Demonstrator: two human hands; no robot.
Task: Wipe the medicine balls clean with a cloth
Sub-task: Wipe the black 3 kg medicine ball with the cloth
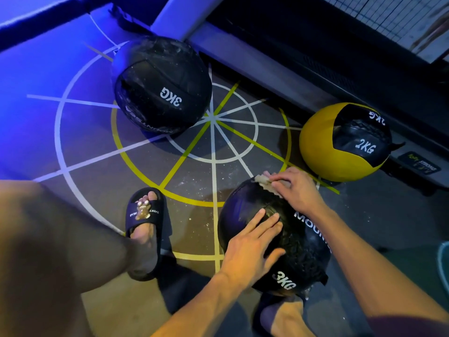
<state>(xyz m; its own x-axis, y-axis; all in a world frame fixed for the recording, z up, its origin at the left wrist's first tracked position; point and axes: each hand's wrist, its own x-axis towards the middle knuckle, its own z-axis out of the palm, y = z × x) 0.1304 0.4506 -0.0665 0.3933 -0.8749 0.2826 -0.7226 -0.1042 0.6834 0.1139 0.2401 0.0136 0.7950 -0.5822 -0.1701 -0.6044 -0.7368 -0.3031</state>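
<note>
Pressing a pale cloth (267, 183) under curled fingers, the right hand (295, 188) works the far side of the near black 3KG ball (298, 242) while the left hand (252, 246) lies flat, fingers straight, on top.

The near black ball (286, 242) read "3KG" and "MOUN", the far black ball (161, 86) "3KG" with partly legible lettering, the yellow ball (340, 142) "2KG" twice, the slipper (145, 212) "EVERY BEAR", and a right-hand plate (420, 164) "STRONG".

cloth (266, 181) mostly under right hand (295, 189), teal object (443, 263) cut off
</note>
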